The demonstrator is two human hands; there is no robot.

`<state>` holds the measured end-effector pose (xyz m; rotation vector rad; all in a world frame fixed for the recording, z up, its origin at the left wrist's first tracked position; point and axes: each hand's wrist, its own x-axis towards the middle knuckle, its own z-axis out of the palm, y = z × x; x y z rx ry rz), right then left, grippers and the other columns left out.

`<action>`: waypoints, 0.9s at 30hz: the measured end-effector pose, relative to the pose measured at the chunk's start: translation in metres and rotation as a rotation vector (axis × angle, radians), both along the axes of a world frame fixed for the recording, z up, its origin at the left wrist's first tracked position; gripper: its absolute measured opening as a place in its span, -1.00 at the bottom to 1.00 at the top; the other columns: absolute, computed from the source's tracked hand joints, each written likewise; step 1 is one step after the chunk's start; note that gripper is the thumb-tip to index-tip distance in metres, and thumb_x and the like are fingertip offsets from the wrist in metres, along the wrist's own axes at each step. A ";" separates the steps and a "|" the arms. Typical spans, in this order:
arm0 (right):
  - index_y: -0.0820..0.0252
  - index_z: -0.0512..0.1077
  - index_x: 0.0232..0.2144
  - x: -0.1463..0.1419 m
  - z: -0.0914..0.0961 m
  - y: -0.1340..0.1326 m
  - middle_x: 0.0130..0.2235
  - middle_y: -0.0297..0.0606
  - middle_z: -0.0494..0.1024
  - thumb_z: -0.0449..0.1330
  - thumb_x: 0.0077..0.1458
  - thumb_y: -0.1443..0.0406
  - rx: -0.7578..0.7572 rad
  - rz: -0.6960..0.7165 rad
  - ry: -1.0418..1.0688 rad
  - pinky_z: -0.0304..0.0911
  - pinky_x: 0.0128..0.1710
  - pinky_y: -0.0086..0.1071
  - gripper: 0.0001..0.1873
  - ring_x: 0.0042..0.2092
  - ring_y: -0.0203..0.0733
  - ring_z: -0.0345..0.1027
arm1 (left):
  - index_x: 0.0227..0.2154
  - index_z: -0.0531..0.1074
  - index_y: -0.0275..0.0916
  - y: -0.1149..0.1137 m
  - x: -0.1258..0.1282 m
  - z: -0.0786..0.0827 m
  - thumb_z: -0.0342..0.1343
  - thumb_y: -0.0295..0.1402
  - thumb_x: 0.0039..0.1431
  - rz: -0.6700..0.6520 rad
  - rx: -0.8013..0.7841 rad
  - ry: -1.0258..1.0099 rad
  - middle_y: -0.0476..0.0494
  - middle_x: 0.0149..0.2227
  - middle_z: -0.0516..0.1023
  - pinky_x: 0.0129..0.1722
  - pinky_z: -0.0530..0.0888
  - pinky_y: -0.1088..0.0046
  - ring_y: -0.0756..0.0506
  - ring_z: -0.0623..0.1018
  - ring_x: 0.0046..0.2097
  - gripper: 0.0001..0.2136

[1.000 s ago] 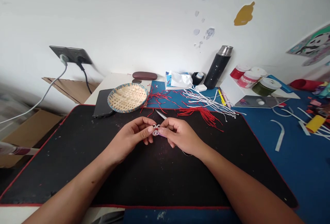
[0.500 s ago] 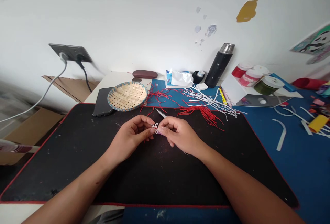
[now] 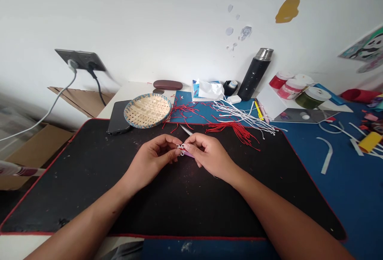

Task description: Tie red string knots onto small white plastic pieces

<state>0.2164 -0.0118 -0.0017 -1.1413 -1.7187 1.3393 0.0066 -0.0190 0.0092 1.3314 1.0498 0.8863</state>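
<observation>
Both my hands meet over the black mat (image 3: 185,204), pinching a small looped knot of white and red cord (image 3: 181,148). My left hand (image 3: 149,160) grips its left side between thumb and fingertips. From the right, my right hand (image 3: 211,156) presses thumb against forefinger at the knot's other edge. Just below the right thumb shows a purple piece (image 3: 188,154); most of it is hidden. A pointed metal blade (image 3: 186,130) sticks out behind the right hand, its other end covered by that hand.
Red cords (image 3: 236,131) and white cords (image 3: 248,118) lie behind my hands. At the back left, a woven basket (image 3: 148,111) partly covers a dark phone-like slab (image 3: 117,122). Farther back stand a tissue pack (image 3: 208,90), a black flask (image 3: 255,76) and paint jars (image 3: 312,98).
My fingers have shifted slightly on the knot, and more of its white loops and of the purple piece now show. The arms stay nearly in place; the view has tilted a little.
</observation>
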 end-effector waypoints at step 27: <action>0.11 0.55 -0.23 -0.001 0.003 -0.004 -0.37 -0.36 0.61 0.19 0.34 0.28 0.276 -0.054 -0.288 0.17 -0.34 -0.39 -0.87 -0.39 -0.27 0.40 | -0.21 0.56 -0.24 -0.001 0.003 0.000 0.35 -0.22 0.16 -0.028 -0.037 0.040 -0.06 -0.33 0.59 -0.35 0.47 0.44 -0.03 0.51 -0.35 -0.77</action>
